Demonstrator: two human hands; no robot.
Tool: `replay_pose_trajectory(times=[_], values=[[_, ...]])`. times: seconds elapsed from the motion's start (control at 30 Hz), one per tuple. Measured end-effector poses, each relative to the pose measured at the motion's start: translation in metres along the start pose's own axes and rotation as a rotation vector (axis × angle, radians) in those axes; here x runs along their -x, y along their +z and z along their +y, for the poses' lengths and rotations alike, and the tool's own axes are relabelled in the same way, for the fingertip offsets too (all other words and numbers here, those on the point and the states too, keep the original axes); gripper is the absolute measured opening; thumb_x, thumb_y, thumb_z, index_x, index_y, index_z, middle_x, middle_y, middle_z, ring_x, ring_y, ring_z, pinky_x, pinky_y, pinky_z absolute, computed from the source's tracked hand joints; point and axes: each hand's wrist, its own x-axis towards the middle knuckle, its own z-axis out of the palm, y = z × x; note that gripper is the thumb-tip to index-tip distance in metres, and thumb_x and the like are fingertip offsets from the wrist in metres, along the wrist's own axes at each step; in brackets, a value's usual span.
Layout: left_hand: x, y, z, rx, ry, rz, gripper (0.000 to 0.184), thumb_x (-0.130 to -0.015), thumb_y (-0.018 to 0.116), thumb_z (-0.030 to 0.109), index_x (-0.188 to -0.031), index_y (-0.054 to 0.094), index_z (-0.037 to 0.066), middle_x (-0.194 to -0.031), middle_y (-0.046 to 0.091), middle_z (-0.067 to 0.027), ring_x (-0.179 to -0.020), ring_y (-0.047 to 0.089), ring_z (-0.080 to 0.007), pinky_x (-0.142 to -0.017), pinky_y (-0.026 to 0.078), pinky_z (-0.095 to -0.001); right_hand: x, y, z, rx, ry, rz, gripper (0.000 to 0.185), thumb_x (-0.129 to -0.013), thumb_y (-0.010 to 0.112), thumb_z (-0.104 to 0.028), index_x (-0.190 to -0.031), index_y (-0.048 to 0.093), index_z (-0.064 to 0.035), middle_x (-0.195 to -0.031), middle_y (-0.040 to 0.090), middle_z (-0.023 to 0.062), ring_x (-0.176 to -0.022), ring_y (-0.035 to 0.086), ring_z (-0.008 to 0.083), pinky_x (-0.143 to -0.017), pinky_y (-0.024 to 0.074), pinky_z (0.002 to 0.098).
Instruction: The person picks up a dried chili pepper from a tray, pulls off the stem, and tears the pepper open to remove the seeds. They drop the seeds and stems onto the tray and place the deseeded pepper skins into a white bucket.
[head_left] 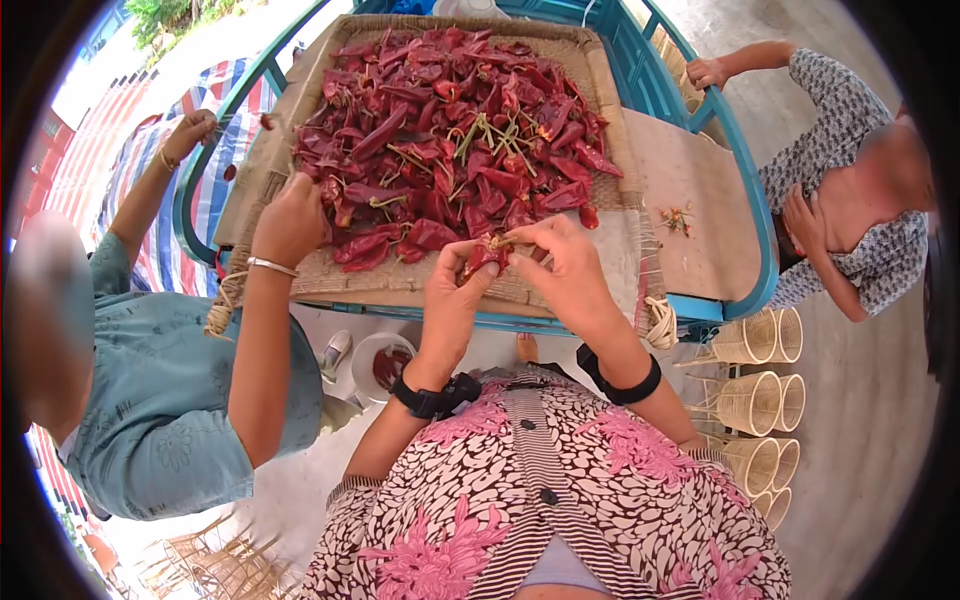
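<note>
One red chilli [486,263], at six o'clock of the heap [450,140] as I look down, held in my left hand [452,297], my right hand [570,265] pinched narrow at its pale stem end [494,241], best gripped firmly there and lightly elsewhere, against tearing.

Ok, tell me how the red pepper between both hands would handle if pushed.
The red pepper is probably light and may bend or crack, judging by its crumpled skin. Its uneven shape should resist rolling.
</note>
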Motion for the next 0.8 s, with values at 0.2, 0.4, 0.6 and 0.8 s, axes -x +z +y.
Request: replay_pose_trajectory(times=[0.2, 0.4, 0.6, 0.8], values=[[0.006, 0.001, -0.005, -0.067, 0.101, 0.017, 0.023, -0.088, 0.063, -0.001, -0.110, 0.056, 0.002, -0.104, 0.063, -0.0026, -0.095, 0.059, -0.0088, -0.086, 0.046, -0.0234, -0.001, 0.003, -0.005, -0.094, -0.011, -0.022, 0.020, -0.083, 0.065, -0.009, -0.101, 0.068, -0.0024, -0.093, 0.057, 0.0105, -0.076, 0.060, 0.0183, -0.068, 0.0492, 0.0299], [0.008, 0.004, -0.004, -0.039, 0.098, -0.021, 0.024, -0.092, 0.057, -0.001, -0.116, 0.054, 0.000, -0.103, 0.061, -0.0015, -0.095, 0.058, -0.0082, -0.085, 0.046, -0.0228, -0.001, 0.013, -0.001, -0.106, -0.010, 0.015, 0.017, -0.082, 0.062, -0.004, -0.098, 0.068, -0.0010, -0.092, 0.060, 0.0103, -0.079, 0.063, 0.0191, -0.069, 0.0505, 0.0288], [0.009, -0.012, -0.006, -0.186, -0.039, -0.161, 0.024, -0.099, 0.051, 0.013, -0.121, 0.054, 0.004, -0.098, 0.059, 0.0023, -0.087, 0.051, -0.0058, -0.080, 0.042, -0.0205, -0.004, 0.016, -0.002, -0.305, 0.118, 0.012, 0.011, -0.085, 0.062, -0.004, -0.096, 0.065, -0.0006, -0.089, 0.065, 0.0060, -0.079, 0.061, 0.0112, -0.070, 0.0482, 0.0241], [0.009, -0.005, 0.017, -0.110, 0.023, -0.134, 0.019, -0.099, 0.053, 0.022, -0.110, 0.056, 0.008, -0.085, 0.051, 0.0070, -0.074, 0.042, -0.0036, -0.066, 0.036, -0.0200, -0.011, 0.023, 0.010, -0.511, 0.110, -0.027, 0.007, -0.090, 0.060, -0.006, -0.096, 0.061, -0.0016, -0.084, 0.063, 0.0007, -0.077, 0.056, 0.0051, -0.068, 0.0453, 0.0212]])
